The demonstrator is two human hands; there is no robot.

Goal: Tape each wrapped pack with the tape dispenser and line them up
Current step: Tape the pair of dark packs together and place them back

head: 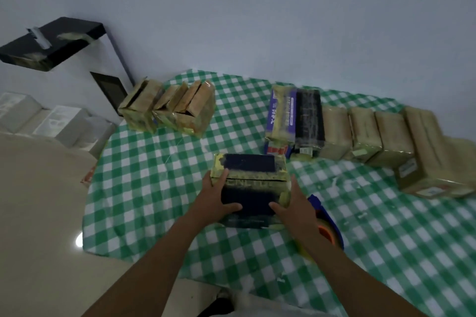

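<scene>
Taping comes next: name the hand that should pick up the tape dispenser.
Right, probably. The tape dispenser lies on the cloth just beside the right hand, right of the dark pack both hands hold; the left hand would have to cross over the pack.

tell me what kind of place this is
Probably a makeshift packing spot in a plain room: a green checked tablecloth, taped packs lined up on it, and a blue tape dispenser.
</scene>
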